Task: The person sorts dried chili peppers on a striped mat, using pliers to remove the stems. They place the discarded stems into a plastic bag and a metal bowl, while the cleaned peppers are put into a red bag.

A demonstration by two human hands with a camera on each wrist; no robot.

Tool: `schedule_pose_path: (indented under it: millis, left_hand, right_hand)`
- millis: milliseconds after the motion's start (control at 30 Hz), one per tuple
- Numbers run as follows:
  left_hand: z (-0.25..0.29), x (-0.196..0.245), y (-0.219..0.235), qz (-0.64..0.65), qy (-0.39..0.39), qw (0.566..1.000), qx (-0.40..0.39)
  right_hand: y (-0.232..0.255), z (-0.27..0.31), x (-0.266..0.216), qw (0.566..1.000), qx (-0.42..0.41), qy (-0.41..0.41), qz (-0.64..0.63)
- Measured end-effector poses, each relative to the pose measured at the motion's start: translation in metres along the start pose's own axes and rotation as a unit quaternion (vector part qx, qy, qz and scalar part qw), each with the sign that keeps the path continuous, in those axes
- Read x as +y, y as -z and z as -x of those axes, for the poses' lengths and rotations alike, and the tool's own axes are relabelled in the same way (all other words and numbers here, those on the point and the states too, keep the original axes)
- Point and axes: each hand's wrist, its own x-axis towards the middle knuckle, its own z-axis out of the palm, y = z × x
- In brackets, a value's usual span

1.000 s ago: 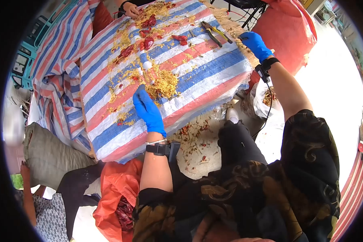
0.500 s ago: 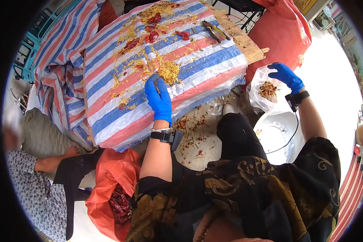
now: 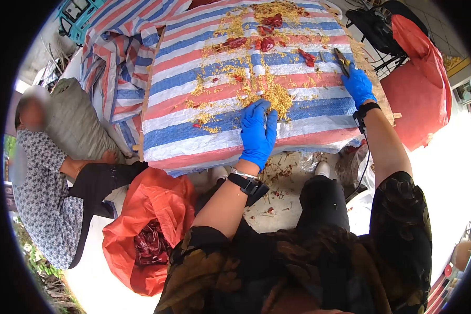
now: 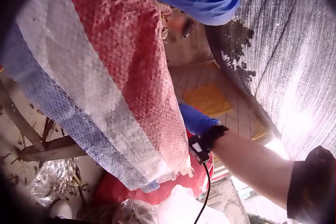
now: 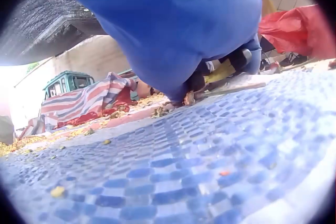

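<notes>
In the head view, my blue-gloved left hand [image 3: 257,133] rests on the striped woven sheet [image 3: 193,112], fingertips bent down at the edge of a pile of yellow chili seeds [image 3: 278,97]. The thumb stands apart from the fingers, whose undersides are hidden. At the right edge of the sheet, my gloved right hand [image 3: 359,88] holds the pliers [image 3: 343,60] by the handles. Close up in the right wrist view, the yellow-and-black handles [image 5: 223,71] show under the blue fingers, low over the sheet. Several dried red chilies [image 3: 267,44] lie beyond the seed pile.
An orange-red bag [image 3: 141,209] of dried chilies stands open at my left, near a seated person [image 3: 47,193]. A large red sack [image 3: 418,99] stands right of the table. Chili scraps [image 3: 282,175] litter the floor below.
My right hand first swung down over the plastic bag at the right, then returned to the table and took hold of the pliers. My left hand stays beside the seeds; the view has shifted.
</notes>
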Motion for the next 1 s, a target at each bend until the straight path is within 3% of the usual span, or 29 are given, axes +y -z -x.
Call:
schedule_pose_path:
  millis: [67,133,200,233,333,400,467,500,600,700,800,900,1000]
  left_hand:
    - [0.000,0.000,0.000,-0.004,-0.001,1.000,0.001]
    - [0.000,-0.002,-0.001,0.003,-0.002,1.000,0.001]
    - [0.000,-0.002,-0.001,0.003,0.003,1.000,0.001]
    - [0.001,-0.003,-0.001,0.004,0.000,1.000,0.006]
    - [0.002,-0.001,0.003,0.002,0.002,1.000,0.021]
    - [0.004,0.002,0.010,0.039,0.002,0.999,0.029]
    - [0.008,0.003,0.019,0.029,-0.013,0.999,0.043]
    - [0.009,0.003,0.025,0.029,-0.004,0.998,0.050]
    - [0.011,0.021,0.053,0.046,0.022,0.996,0.068]
    - [0.021,0.048,0.096,0.088,0.030,0.991,0.097]
    - [0.043,0.067,0.148,0.099,0.043,0.985,0.138]
    - [0.078,0.073,0.190,0.083,0.056,0.982,0.159]
    - [0.117,0.079,0.219,0.117,0.102,0.975,0.159]
  right_hand:
    - [0.004,-0.001,0.005,1.000,-0.009,0.015,-0.019]
    - [0.008,0.003,0.013,0.996,0.025,-0.026,-0.077]
    - [0.010,0.011,0.028,0.983,0.089,-0.035,-0.154]
    - [0.017,0.017,0.034,0.972,0.134,0.000,-0.192]
    - [0.045,0.045,0.046,0.989,0.113,-0.045,-0.087]
    - [0.027,0.051,0.071,0.992,0.100,-0.046,-0.053]
    - [0.018,0.062,0.085,0.994,-0.011,-0.070,-0.085]
    - [0.007,0.070,0.090,0.994,-0.007,-0.066,-0.082]
    - [0.018,0.086,0.091,0.993,-0.032,-0.044,-0.109]
    - [0.025,0.098,0.092,0.988,0.043,-0.066,-0.129]
    - [0.021,0.106,0.111,0.973,0.078,-0.005,-0.216]
    - [0.073,0.169,0.085,0.955,0.048,0.045,-0.289]
    - [0.084,0.225,0.089,0.941,0.100,0.093,-0.309]
